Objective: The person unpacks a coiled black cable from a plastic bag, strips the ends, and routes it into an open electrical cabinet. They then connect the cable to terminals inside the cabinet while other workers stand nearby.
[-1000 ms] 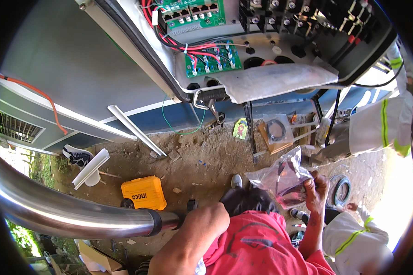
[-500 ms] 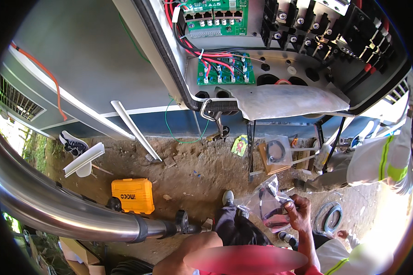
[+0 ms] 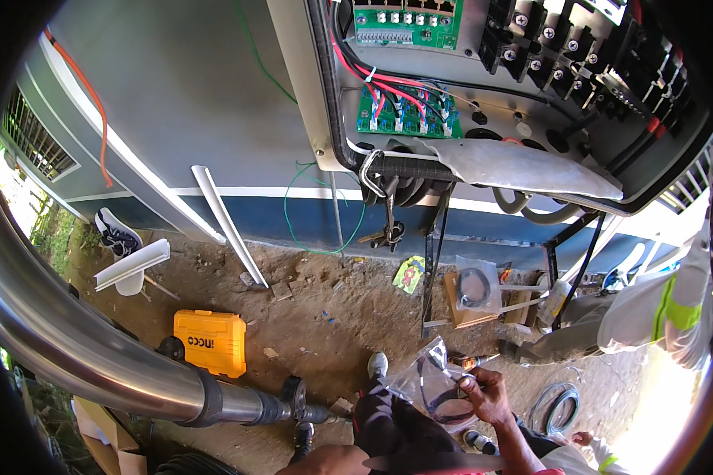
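Note:
My right hand (image 3: 489, 398) is closed, pinching the upper right edge of a clear plastic bag (image 3: 426, 381). Inside the crinkled bag a dark cable shows, with something reddish lower down. The bag hangs above the dirt ground, beside my dark trouser legs (image 3: 400, 427). Just beyond the fingers lies a slim orange and black tool (image 3: 477, 362); whether it touches the hand I cannot tell. A bare part of my left arm (image 3: 325, 461) shows at the lower edge, but the left hand is out of sight.
Ahead hangs an open electrical cabinet (image 3: 342, 119) with green circuit boards (image 3: 408, 115), wiring and a grey sheet (image 3: 531, 168) on its sill. A thick metal pole (image 3: 127, 364) crosses the left. Nearby are a yellow case (image 3: 210, 342), coiled cable (image 3: 560, 408) and a co-worker (image 3: 650, 313).
The view has shifted, and the cabinet now sits further right. My right hand and the bag have moved left and down in the picture. Less of my left arm shows.

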`<state>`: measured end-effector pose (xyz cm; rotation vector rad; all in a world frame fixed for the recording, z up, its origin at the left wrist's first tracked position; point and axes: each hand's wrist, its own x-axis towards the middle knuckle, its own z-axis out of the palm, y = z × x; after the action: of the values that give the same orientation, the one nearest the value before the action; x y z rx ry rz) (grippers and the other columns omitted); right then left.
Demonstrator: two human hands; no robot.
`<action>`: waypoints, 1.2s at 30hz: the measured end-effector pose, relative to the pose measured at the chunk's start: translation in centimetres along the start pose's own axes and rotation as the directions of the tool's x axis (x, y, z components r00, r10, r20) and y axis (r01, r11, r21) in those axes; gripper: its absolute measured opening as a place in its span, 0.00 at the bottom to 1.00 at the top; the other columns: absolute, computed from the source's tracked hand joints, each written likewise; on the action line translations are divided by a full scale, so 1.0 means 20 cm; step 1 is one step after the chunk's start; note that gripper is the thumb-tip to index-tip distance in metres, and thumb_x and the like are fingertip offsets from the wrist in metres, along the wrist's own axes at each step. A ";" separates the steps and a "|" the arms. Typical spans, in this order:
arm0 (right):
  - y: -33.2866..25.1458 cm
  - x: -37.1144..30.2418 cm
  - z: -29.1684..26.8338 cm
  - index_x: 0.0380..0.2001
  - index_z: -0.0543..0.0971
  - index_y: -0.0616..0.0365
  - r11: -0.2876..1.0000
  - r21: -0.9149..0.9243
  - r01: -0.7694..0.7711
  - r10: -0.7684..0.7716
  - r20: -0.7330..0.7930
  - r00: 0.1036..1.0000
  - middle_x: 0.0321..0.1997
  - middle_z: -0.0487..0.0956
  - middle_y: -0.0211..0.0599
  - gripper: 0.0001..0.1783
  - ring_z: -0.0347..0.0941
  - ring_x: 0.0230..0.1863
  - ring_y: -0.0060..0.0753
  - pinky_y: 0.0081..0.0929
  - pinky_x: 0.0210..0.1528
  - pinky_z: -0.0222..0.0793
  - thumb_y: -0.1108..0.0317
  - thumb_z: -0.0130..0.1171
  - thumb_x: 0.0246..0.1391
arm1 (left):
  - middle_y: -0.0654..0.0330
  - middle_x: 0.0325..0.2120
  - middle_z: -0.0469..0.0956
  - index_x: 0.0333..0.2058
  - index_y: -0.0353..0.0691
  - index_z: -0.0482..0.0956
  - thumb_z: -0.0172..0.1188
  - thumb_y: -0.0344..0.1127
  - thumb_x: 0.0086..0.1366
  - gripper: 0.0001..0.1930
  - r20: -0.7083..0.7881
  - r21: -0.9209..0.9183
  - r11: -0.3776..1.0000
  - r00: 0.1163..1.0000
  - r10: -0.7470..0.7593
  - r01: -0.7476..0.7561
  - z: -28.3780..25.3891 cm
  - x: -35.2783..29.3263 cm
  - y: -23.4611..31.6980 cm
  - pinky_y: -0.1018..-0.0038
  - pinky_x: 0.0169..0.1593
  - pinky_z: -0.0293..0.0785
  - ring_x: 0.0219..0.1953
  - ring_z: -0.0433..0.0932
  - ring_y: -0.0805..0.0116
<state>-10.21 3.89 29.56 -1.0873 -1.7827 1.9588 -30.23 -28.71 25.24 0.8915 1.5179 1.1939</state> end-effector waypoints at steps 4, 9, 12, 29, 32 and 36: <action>0.09 -0.01 -0.03 0.38 0.83 0.61 0.998 -0.010 -0.066 0.067 0.063 0.996 0.32 0.78 0.20 0.10 0.70 0.36 0.15 0.21 0.39 0.69 0.66 0.65 0.73 | 0.51 0.46 0.85 0.50 0.36 0.84 0.64 0.43 0.75 0.16 -0.044 0.012 0.998 0.997 -0.066 0.066 -0.03 -0.02 -0.12 0.63 0.54 0.77 0.47 0.84 0.54; 0.26 0.02 -0.08 0.36 0.81 0.57 0.996 -0.088 -0.003 0.007 0.054 0.998 0.31 0.77 0.19 0.15 0.69 0.34 0.13 0.20 0.37 0.67 0.59 0.63 0.75 | 0.50 0.47 0.86 0.51 0.36 0.84 0.64 0.44 0.76 0.17 -0.124 0.046 0.984 0.979 -0.163 0.170 -0.10 -0.07 -0.29 0.63 0.56 0.77 0.49 0.84 0.54; 0.31 0.03 -0.09 0.34 0.81 0.56 0.992 -0.122 0.007 -0.006 0.004 1.000 0.30 0.77 0.19 0.15 0.68 0.33 0.13 0.21 0.36 0.66 0.59 0.64 0.75 | 0.50 0.47 0.86 0.51 0.36 0.84 0.64 0.45 0.76 0.17 -0.191 0.083 0.960 0.950 -0.246 0.266 -0.19 -0.18 -0.41 0.63 0.57 0.77 0.49 0.84 0.54; 0.21 0.05 -0.03 0.32 0.80 0.55 0.996 -0.085 -0.034 0.041 0.072 0.997 0.28 0.77 0.21 0.14 0.68 0.31 0.14 0.23 0.35 0.65 0.62 0.62 0.75 | 0.50 0.48 0.86 0.53 0.37 0.85 0.59 0.43 0.82 0.15 -0.567 0.209 0.739 0.696 -0.441 0.640 -0.56 -1.60 -0.91 0.62 0.61 0.76 0.54 0.84 0.53; 0.24 0.07 -0.04 0.33 0.80 0.56 0.996 -0.084 -0.024 0.031 0.083 0.996 0.28 0.77 0.20 0.14 0.68 0.31 0.14 0.22 0.35 0.65 0.62 0.63 0.75 | 0.50 0.49 0.87 0.54 0.40 0.85 0.60 0.43 0.81 0.15 -0.709 0.522 0.529 0.685 -0.167 0.669 -0.76 -1.64 -0.87 0.60 0.63 0.76 0.55 0.84 0.56; 0.29 0.09 -0.05 0.34 0.79 0.56 0.996 -0.083 -0.017 0.022 0.065 0.998 0.29 0.77 0.20 0.13 0.68 0.32 0.14 0.21 0.35 0.66 0.62 0.63 0.75 | 0.65 0.27 0.78 0.37 0.37 0.83 0.57 0.39 0.78 0.13 -0.804 0.560 0.654 0.526 0.278 0.510 -1.07 -1.52 -0.65 0.69 0.36 0.72 0.28 0.75 0.68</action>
<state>-9.12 4.64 23.64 -1.0810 -1.9092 1.9702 -42.83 -65.81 21.22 0.6401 3.0381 0.8472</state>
